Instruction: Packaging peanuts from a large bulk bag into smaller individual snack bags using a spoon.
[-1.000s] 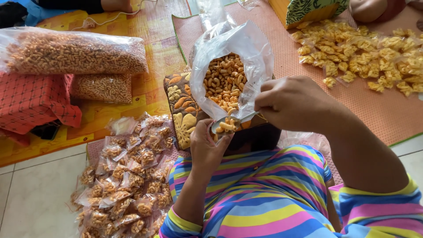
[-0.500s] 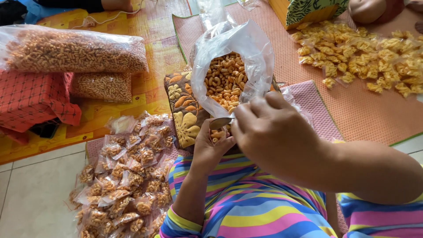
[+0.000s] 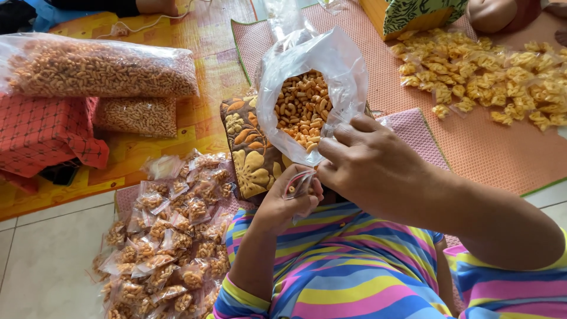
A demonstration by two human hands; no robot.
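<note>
Step in hand, by my read: filling small packet. Your left hand curls shut around small clear packet, mouth up, few orange snack pieces inside. Your right hand pinches packet rim, fingertips closed just above left fingers. Big open snack bag stands just beyond both. Next likely calls for steady upright hold. Filled packets lie left of left hand.

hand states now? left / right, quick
Left hand: closed around a small clear packet of snacks.
Right hand: fingers curled at the packet's top, beside the big open bag; grip cannot be told.
</note>
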